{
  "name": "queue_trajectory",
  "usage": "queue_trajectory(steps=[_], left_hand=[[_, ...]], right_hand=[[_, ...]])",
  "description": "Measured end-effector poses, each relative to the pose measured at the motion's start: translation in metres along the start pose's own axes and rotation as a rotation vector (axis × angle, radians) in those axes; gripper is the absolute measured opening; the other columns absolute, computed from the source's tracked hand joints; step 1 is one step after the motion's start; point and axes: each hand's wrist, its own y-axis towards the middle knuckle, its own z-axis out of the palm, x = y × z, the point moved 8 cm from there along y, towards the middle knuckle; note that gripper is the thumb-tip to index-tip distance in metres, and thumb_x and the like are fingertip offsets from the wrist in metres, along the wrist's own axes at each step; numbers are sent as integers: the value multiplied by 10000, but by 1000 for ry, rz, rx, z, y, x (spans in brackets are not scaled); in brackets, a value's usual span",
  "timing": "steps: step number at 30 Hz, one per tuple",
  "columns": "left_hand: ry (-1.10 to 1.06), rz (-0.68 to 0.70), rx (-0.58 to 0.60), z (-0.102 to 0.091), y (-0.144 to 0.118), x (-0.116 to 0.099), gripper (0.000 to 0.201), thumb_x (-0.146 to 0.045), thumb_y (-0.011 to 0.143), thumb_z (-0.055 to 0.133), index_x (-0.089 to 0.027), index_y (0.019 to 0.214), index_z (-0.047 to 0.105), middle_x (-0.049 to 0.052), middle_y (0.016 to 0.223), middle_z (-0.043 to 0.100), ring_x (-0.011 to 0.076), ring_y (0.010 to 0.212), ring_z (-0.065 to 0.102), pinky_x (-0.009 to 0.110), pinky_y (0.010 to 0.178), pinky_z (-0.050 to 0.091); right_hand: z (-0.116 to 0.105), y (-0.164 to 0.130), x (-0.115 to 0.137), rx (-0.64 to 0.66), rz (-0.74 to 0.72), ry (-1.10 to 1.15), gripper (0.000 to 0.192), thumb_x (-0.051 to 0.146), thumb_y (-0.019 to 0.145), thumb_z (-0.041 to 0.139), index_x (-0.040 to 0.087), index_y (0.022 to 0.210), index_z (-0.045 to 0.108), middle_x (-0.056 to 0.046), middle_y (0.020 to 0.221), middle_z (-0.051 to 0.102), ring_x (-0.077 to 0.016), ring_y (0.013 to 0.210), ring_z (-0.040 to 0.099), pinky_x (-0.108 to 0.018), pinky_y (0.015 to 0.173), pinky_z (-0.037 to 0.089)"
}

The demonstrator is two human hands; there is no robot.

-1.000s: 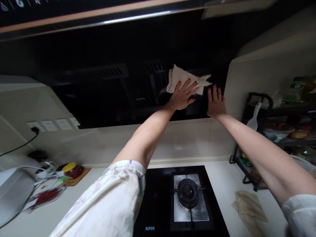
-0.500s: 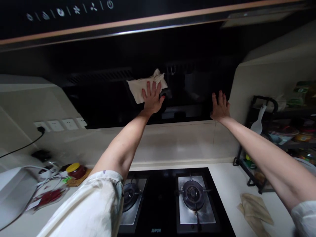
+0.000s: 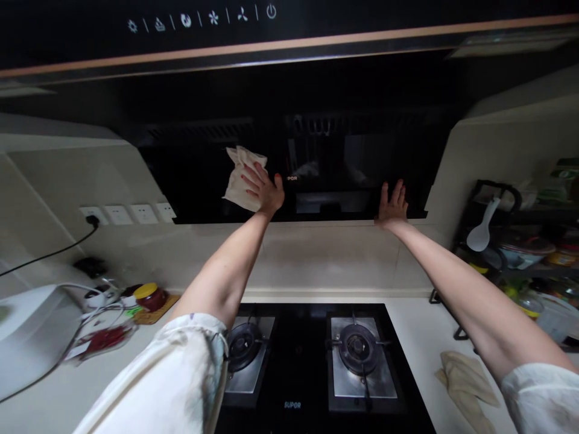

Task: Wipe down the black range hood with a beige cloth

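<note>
My left hand presses a crumpled white cloth flat against the glossy black panel of the range hood, left of its middle. My right hand rests flat and spread on the same panel near its lower right corner, holding nothing. Both arms reach up over the gas hob. The hood's touch icons show along its top front.
A beige cloth lies on the counter right of the hob. A black rack with a white spoon, bowls and jars stands at the right. On the left are wall sockets, a yellow-lidded jar and a white appliance.
My left hand has slid the cloth leftward across the hood panel, from its right part to left of middle. The right hand stayed on the panel, slightly lower. The view has shifted.
</note>
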Motion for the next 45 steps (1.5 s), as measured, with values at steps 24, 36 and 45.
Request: queue_trajectory(steps=[24,36,45], left_hand=[[327,894,357,82,-68,-84,763,-509,1093,566,-341,1810,366,39,1903,215,352,1783,16,683,1399,-117],[154,381,114,-55,50,63,842,-533,1074,565,-241,1825,321,114,1925,104,401,1777,-72,743,1363,-99],[154,208,-9,-108,92,114,837,-452,1091,587,-261,1841,267,81,1935,57,369,1775,-94,702,1405,-36]], right_hand=[[-36,-80,81,-127,-438,-70,1218,82,882,577,278,1845,-142,-178,1913,38,-508,1741,114,-773,1262,354],[-19,-95,144,-77,-486,-114,996,148,943,564,242,1856,178,-218,1889,140,-538,1715,177,-803,1211,415],[1,-107,181,-103,-533,-116,1098,190,940,572,318,1866,-5,-191,1896,137,-547,1704,210,-812,1182,438]])
